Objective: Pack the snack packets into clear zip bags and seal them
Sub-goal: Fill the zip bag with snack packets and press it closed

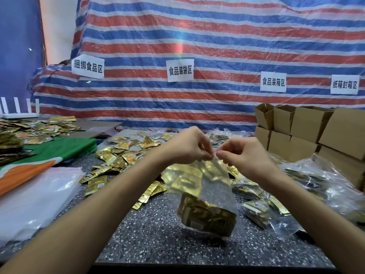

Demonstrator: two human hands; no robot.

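A clear zip bag (212, 186) hangs above the speckled table (158, 240), with gold snack packets (207, 216) bunched at its bottom. My left hand (189, 145) and my right hand (243, 153) pinch the bag's top edge side by side, fingertips nearly touching. Loose gold snack packets (122, 153) lie scattered across the table behind and left of the bag.
A stack of empty clear bags (35, 196) lies at the left, beside green and orange cloth (59, 149). Filled clear bags (308, 186) pile up at the right, below brown cardboard boxes (308, 131). More gold packets (29, 129) heap at the far left. A striped tarp hangs behind.
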